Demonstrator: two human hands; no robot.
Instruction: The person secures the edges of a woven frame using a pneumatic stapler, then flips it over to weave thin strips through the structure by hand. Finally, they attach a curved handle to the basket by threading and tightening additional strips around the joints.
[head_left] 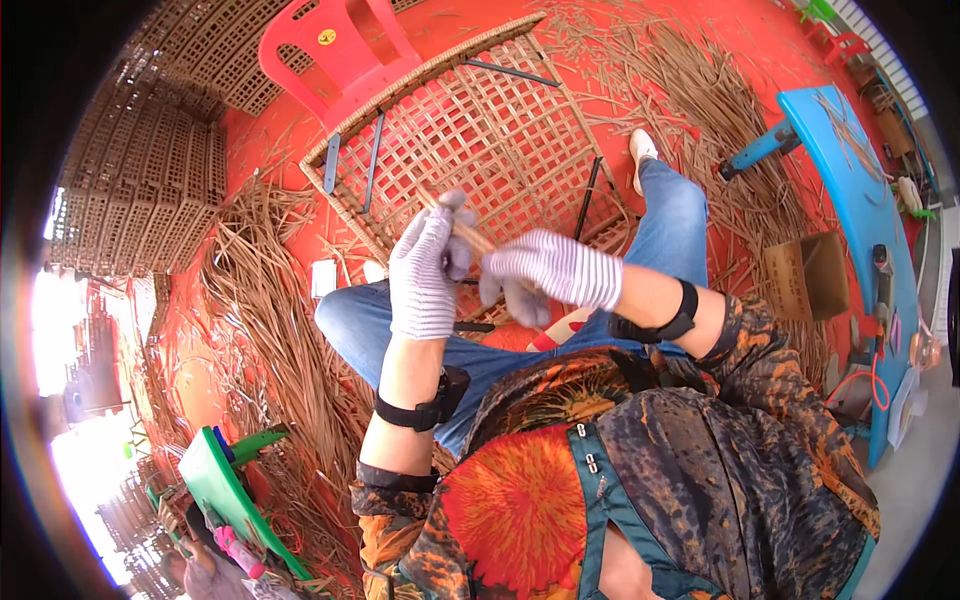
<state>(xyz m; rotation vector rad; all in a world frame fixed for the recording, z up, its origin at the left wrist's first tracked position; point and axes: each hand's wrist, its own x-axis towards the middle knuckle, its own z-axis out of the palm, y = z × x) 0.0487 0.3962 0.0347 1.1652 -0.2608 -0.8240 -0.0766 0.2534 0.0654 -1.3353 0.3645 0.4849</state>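
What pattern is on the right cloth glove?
Right cloth glove: purple and white stripes, clearest in head view.

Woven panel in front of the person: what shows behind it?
Through gaps in the woven panel, what looks like red floor shows. Whatever its solid parts back onto is hidden, and the left hand covers part of its near edge.

two gloved hands (422, 280) (562, 268), two black armbands (428, 408) (684, 312), one blue table (856, 190), one green table (226, 492)

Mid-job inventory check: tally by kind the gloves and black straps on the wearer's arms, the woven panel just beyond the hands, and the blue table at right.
White-and-purple striped gloves: 2
Black forearm straps: 2
Brown woven lattice panel: 1
Long blue table: 1
Total: 6
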